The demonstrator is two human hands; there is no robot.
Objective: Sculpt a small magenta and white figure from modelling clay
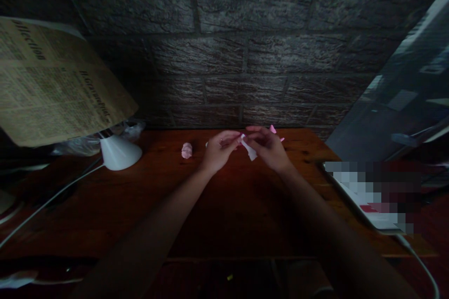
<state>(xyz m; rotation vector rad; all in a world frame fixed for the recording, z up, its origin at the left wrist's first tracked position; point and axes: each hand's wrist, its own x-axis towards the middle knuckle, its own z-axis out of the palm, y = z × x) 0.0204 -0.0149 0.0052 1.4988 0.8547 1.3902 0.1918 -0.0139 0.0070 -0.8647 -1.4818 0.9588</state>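
Over the table (238,224), to the right of the lamp (70,84), the right hand (269,149) pinches a small white strip (251,153) with thumb and fingers. The left hand (220,152), on the side nearer the lamp, has its fingertips at the strip's top end, but I cannot tell if they grip it. A pink lump (187,150) sits close to the lamp's right, and little pink bits (272,129) show farther from the lamp, by the right hand.
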